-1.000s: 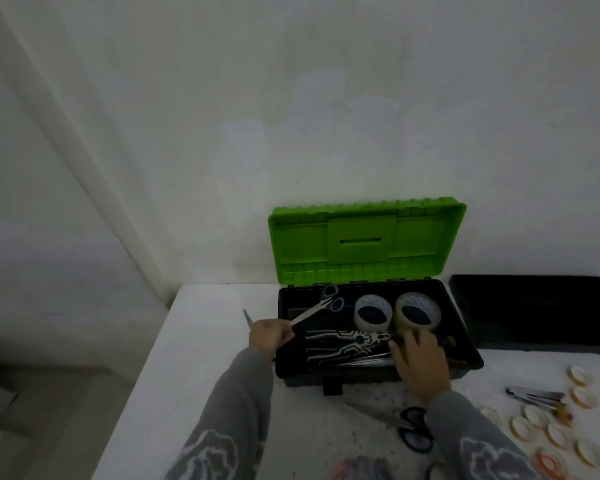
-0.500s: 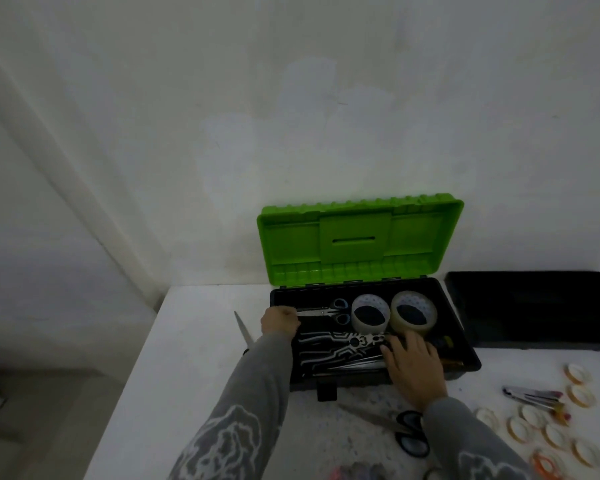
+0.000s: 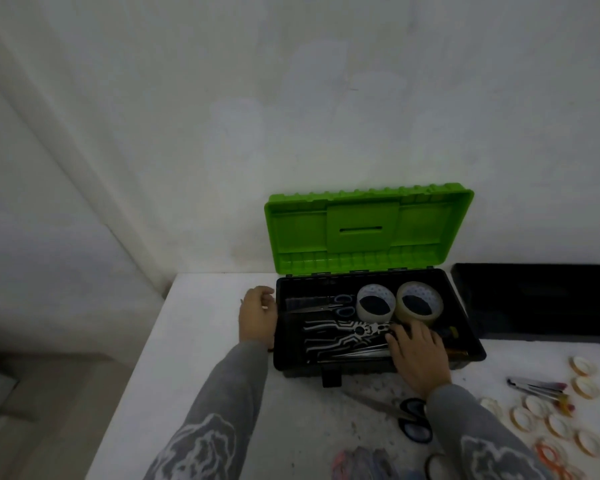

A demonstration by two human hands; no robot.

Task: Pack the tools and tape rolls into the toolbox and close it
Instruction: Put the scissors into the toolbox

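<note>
Fingers (image 3: 413,336) of the right hand (image 3: 418,355) lie spread on tools (image 3: 347,336) inside the open green-lidded black plastic toolbox (image 3: 368,368), while those of the left hand (image 3: 257,317) curl loosely beside its left wall, holding nothing. Stiff black-handled steel scissors (image 3: 400,412) on the white table (image 3: 205,341) should lift best by the handles, and the small, light tape rolls (image 3: 535,406) by their rims.

Glossy plastic toolbox (image 3: 378,363), metal scissors (image 3: 321,307), matt table (image 3: 201,341)

My left hand (image 3: 257,317) no longer grips the blue-handled scissors (image 3: 326,305). They now lie flat at the back of the toolbox (image 3: 368,368) beside the white tape roll (image 3: 376,301), and that hand sits empty, just outside the left wall.
</note>
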